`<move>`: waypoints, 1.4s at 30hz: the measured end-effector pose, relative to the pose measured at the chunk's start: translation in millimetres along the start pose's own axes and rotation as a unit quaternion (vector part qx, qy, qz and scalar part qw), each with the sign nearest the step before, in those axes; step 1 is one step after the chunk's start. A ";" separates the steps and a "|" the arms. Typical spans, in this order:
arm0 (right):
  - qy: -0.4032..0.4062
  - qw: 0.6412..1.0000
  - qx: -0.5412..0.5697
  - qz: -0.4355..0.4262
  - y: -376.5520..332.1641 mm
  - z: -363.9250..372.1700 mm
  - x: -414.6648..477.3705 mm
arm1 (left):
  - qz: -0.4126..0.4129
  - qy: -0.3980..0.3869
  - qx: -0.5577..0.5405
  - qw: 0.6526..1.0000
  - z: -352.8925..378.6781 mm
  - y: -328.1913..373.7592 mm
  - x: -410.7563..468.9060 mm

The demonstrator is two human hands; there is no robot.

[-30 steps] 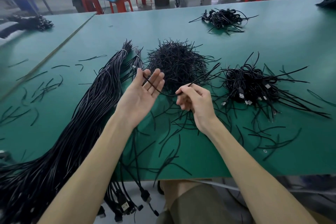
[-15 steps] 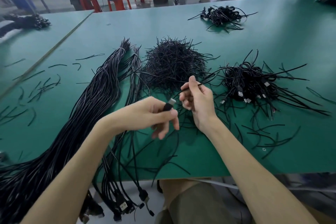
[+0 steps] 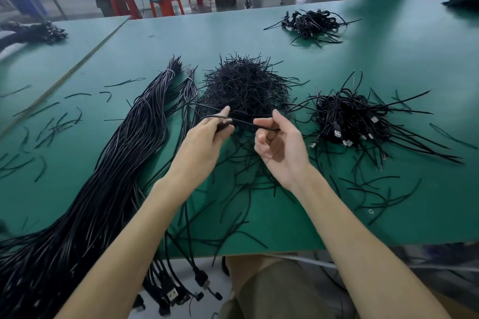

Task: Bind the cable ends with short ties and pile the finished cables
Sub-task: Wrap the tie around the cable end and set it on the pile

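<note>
Above the near middle of the green table (image 3: 388,65), both of the person's hands are raised close together, just in front of the heap of short ties (image 3: 246,85). The left hand (image 3: 204,145) has its fingers curled round a dark cable end (image 3: 223,125), with one fingertip lifted clear above the grip. The right hand (image 3: 281,147) pinches a thin black strand (image 3: 248,124) at its right tip, the other fingers folded loosely into the palm and the thumb standing up.

That strand is the thing to watch. Its long axis runs nearly level from hand to hand, dipping slightly toward the right, and it crosses the cable end right at the left fingers. I take it for a tie, though I cannot rule out that it is part of the cable itself. If it is a tie, the wrap has to go round the piece in the left grip, so the right hand would do the travelling.

The loose bundle of cables (image 3: 116,163) lies to the left, trailing off the near edge. The finished pile (image 3: 347,116) sits to the right, nearer the right hand.
</note>
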State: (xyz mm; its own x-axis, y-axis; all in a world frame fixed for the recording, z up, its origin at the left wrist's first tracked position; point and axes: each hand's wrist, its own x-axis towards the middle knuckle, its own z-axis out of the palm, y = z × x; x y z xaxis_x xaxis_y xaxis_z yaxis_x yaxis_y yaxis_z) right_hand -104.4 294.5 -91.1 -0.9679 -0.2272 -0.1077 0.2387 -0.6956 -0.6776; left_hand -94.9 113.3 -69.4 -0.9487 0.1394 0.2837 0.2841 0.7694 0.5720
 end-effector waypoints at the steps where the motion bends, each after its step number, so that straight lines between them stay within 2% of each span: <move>1: -0.020 1.000 0.009 0.016 -0.3 0.2 -0.3 | -0.015 -0.018 -0.085 0.996 0.7 0.1 2.3; 3: -0.056 0.997 0.018 0.046 -0.2 0.7 -0.9 | -0.033 -0.061 -0.233 0.970 1.9 1.0 3.9; 5: -0.086 0.994 0.004 0.068 -0.4 0.9 -1.9 | -0.049 -0.075 -0.380 0.921 3.3 6.8 2.0; 9: -0.129 0.986 -0.051 0.097 3.6 3.5 -4.9 | -0.062 -0.073 -0.631 0.770 1.8 21.5 2.2; 12: -0.135 0.985 -0.060 0.087 3.9 2.4 -4.2 | -0.114 -0.031 -0.766 0.632 -10.1 28.4 3.7; 13: -0.135 0.986 -0.050 0.080 3.2 1.1 -3.6 | -0.120 -0.032 -0.794 0.595 -15.5 28.9 2.3; 14: -0.134 0.988 -0.033 0.075 2.4 -0.2 -3.2 | -0.121 -0.041 -0.806 0.578 -21.2 29.3 -0.4; 15: -0.134 0.988 -0.014 0.073 1.7 -1.4 -2.9 | -0.120 -0.057 -0.801 0.584 -27.3 29.0 -3.7; 16: -0.133 0.988 -0.001 0.072 1.2 -2.0 -2.5 | -0.114 -0.078 -0.773 0.620 -33.3 27.3 -7.0; 17: -0.129 0.989 0.004 0.072 0.8 -2.3 -1.8 | -0.097 -0.108 -0.719 0.680 -39.9 24.9 -10.7; 19: -0.116 0.991 0.009 0.069 -0.1 -2.8 -0.8 | -0.053 -0.194 -0.524 0.828 -50.5 24.6 -18.3; 20: -0.112 0.991 0.024 0.068 -0.2 -2.9 -0.4 | -0.033 -0.246 -0.395 0.885 -52.3 25.9 -21.6; 21: -0.112 0.990 0.047 0.070 -0.5 -2.9 0.1 | -0.020 -0.293 -0.257 0.921 -51.6 27.8 -24.4; 22: -0.114 0.989 0.066 0.074 -1.0 -2.6 0.6 | -0.018 -0.317 -0.121 0.940 -47.9 29.3 -25.7; 24: -0.119 0.987 0.069 0.082 -1.6 -1.2 0.5 | -0.038 -0.285 0.074 0.955 -39.0 29.6 -26.3; 26: -0.134 0.984 0.067 0.093 -2.2 -0.1 -1.0 | -0.038 -0.192 0.128 0.972 -28.8 23.2 -26.6; 29: -0.161 0.978 0.067 0.113 -3.7 0.0 -4.0 | -0.008 -0.045 0.092 0.995 -20.1 12.3 -23.5; 30: -0.173 0.976 0.058 0.119 -3.9 1.0 -5.0 | -0.009 -0.032 0.041 0.999 -18.5 11.6 -21.3; 32: -0.190 0.972 0.036 0.130 -3.9 3.6 -6.9 | -0.023 -0.029 -0.142 0.989 -11.8 14.3 -18.2; 34: -0.196 0.970 0.036 0.141 -4.6 4.7 -7.8 | -0.050 -0.021 -0.371 0.927 -3.1 25.3 -18.1; 36: -0.204 0.966 0.058 0.151 -5.3 4.3 -6.9 | -0.084 -0.016 -0.548 0.832 5.4 33.8 -17.6; 38: -0.217 0.962 0.071 0.148 -4.9 4.2 -5.8 | -0.112 -0.010 -0.671 0.733 6.3 39.4 -13.5; 41: -0.218 0.961 0.079 0.147 -2.6 2.8 -5.1 | -0.133 0.004 -0.836 0.532 -9.6 40.3 -10.0; 42: -0.216 0.961 0.087 0.149 -2.5 1.3 -4.5 | -0.123 -0.006 -0.852 0.509 -16.3 40.0 -11.6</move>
State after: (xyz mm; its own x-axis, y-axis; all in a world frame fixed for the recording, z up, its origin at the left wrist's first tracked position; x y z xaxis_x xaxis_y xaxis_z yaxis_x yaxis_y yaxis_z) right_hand -100.5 296.4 -88.0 -0.7397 -0.6702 0.0599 0.5465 -0.6503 -0.5277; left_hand -70.3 132.3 -37.2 -0.9824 0.1819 0.0427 -0.1464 -0.8912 0.4293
